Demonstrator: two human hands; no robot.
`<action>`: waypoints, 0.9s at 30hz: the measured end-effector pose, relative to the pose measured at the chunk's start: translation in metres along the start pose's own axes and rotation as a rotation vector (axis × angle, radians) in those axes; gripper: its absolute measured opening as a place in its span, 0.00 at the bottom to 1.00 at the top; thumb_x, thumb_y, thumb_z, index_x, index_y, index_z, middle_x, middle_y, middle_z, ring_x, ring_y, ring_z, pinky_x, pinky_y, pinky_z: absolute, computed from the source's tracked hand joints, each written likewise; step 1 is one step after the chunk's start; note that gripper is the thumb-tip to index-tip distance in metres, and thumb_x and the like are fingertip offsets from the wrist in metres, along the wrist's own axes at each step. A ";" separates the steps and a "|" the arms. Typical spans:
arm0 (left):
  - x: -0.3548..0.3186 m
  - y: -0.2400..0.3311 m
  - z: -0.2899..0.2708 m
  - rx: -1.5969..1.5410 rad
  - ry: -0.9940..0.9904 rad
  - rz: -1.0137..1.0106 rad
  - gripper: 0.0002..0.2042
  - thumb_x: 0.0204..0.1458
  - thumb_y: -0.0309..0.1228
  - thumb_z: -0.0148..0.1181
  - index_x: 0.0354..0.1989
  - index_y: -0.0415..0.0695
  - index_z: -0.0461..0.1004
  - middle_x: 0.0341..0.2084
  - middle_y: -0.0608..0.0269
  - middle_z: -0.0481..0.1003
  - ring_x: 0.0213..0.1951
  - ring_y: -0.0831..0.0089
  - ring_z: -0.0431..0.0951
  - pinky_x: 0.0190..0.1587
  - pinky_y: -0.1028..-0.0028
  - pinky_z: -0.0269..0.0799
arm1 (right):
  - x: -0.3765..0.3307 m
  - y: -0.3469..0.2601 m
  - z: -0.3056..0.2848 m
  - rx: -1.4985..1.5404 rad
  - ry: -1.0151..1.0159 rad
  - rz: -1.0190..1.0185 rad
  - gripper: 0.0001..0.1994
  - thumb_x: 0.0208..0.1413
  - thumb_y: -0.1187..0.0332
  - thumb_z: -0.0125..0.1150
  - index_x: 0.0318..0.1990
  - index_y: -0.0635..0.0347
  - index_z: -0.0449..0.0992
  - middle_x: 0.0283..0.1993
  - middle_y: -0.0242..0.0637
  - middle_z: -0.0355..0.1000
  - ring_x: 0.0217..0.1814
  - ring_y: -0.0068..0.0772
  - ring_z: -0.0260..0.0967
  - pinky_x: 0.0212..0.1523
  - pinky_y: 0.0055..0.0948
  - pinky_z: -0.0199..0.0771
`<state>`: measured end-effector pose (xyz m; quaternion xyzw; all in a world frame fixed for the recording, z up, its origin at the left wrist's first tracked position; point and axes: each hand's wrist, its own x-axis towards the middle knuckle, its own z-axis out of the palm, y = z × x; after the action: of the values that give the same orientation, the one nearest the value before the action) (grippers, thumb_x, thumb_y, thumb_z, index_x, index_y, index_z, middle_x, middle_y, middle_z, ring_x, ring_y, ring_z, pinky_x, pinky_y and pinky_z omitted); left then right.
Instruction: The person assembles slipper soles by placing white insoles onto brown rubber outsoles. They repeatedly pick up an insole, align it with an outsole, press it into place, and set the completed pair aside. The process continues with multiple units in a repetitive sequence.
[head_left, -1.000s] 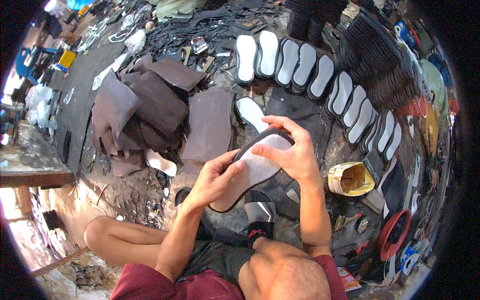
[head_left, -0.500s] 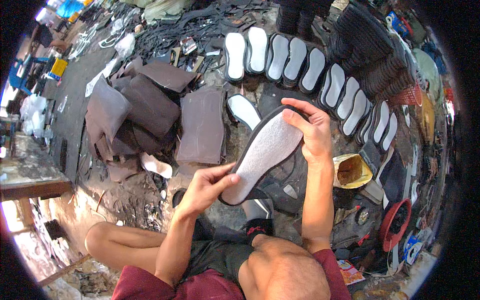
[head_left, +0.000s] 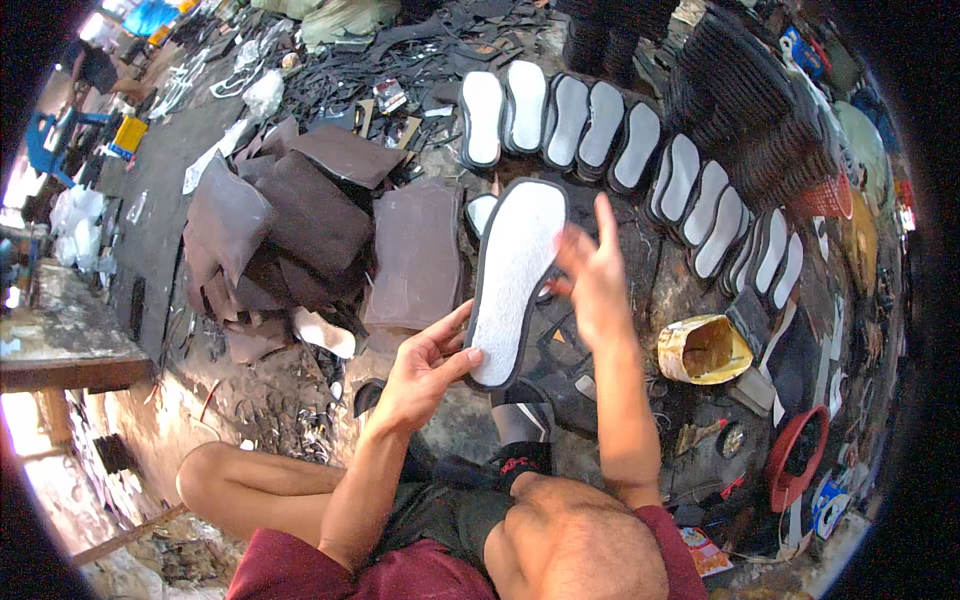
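Note:
My left hand (head_left: 416, 378) grips the narrow lower end of a shoe sole (head_left: 517, 275), thumb on its face and fingers at the side and behind. White, textured lining covers the sole, framed by a black rim; it stands nearly upright before me. By its right edge is my right hand (head_left: 598, 290), fingers apart and partly blurred; whether a fingertip touches the rim I cannot tell. Another white-faced sole (head_left: 481, 211) lies behind, mostly hidden by the held one.
White-topped soles (head_left: 570, 120) lie in a curved row at the back and right, below tall stacks of black soles (head_left: 745, 90). Dark brown sheets (head_left: 415, 255) are piled at left. A yellowish glue-stained container (head_left: 705, 352) and a red basin (head_left: 797, 458) stand at right.
My right hand has let go of the sole's upper end and dropped slightly beside it. In my left hand, the sole has turned more upright and shifted left.

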<state>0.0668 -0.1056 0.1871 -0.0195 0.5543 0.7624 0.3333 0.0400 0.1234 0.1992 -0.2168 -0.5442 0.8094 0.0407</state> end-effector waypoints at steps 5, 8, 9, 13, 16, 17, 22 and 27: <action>0.002 -0.013 -0.005 0.127 -0.158 0.118 0.38 0.52 0.21 0.67 0.72 0.37 0.55 0.60 0.53 0.71 0.58 0.67 0.73 0.58 0.67 0.72 | -0.040 0.050 -0.015 0.068 -0.122 0.038 0.47 0.49 0.84 0.66 0.75 0.61 0.44 0.49 0.47 0.77 0.46 0.32 0.77 0.49 0.29 0.77; 0.011 -0.030 -0.039 0.411 0.014 0.037 0.31 0.53 0.23 0.66 0.67 0.37 0.64 0.56 0.53 0.75 0.56 0.67 0.75 0.58 0.66 0.71 | -0.026 0.077 -0.052 -0.019 0.092 -0.034 0.41 0.51 0.85 0.59 0.73 0.64 0.49 0.53 0.46 0.75 0.50 0.32 0.75 0.52 0.30 0.75; 0.026 -0.040 -0.060 0.492 0.291 0.067 0.27 0.53 0.24 0.65 0.64 0.36 0.68 0.53 0.53 0.77 0.52 0.69 0.77 0.56 0.67 0.72 | -0.027 0.087 -0.055 -0.046 0.112 -0.014 0.39 0.51 0.86 0.56 0.73 0.65 0.50 0.55 0.46 0.74 0.53 0.33 0.74 0.55 0.31 0.74; 0.103 -0.064 -0.163 0.842 0.790 0.288 0.24 0.52 0.33 0.65 0.55 0.32 0.75 0.48 0.42 0.78 0.50 0.57 0.79 0.54 0.63 0.73 | -0.058 0.154 -0.071 -0.256 -0.183 0.157 0.40 0.44 0.84 0.57 0.71 0.65 0.57 0.59 0.44 0.71 0.58 0.33 0.70 0.55 0.29 0.72; 0.152 -0.064 -0.181 1.175 0.685 0.319 0.25 0.51 0.39 0.66 0.53 0.33 0.76 0.48 0.40 0.76 0.51 0.50 0.77 0.57 0.60 0.70 | -0.083 0.169 -0.077 -0.444 -0.579 0.261 0.35 0.48 0.78 0.61 0.68 0.63 0.64 0.62 0.43 0.70 0.59 0.35 0.70 0.59 0.35 0.70; 0.166 -0.066 -0.189 1.247 0.738 0.230 0.25 0.50 0.39 0.67 0.53 0.33 0.77 0.48 0.40 0.77 0.51 0.50 0.77 0.57 0.60 0.71 | -0.088 0.174 -0.066 -0.509 -0.701 0.145 0.34 0.49 0.75 0.63 0.67 0.61 0.65 0.63 0.44 0.70 0.60 0.39 0.70 0.61 0.37 0.69; 0.204 -0.051 -0.182 1.030 0.832 -0.183 0.25 0.42 0.41 0.73 0.48 0.38 0.80 0.47 0.43 0.79 0.51 0.51 0.79 0.55 0.60 0.73 | -0.079 0.121 -0.038 -1.062 -0.392 -0.375 0.31 0.51 0.62 0.69 0.64 0.54 0.70 0.64 0.48 0.68 0.65 0.48 0.67 0.66 0.41 0.65; 0.204 -0.048 -0.174 0.701 0.962 -0.196 0.31 0.30 0.36 0.81 0.48 0.38 0.81 0.45 0.47 0.81 0.47 0.57 0.81 0.53 0.64 0.75 | -0.015 0.125 -0.071 -1.006 -0.074 -0.236 0.26 0.51 0.65 0.69 0.59 0.58 0.74 0.57 0.46 0.74 0.60 0.49 0.70 0.61 0.40 0.69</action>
<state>-0.1257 -0.1477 -0.0010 -0.3021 0.8569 0.4056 0.1001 0.1029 0.1299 0.0691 -0.1180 -0.8878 0.4449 0.0031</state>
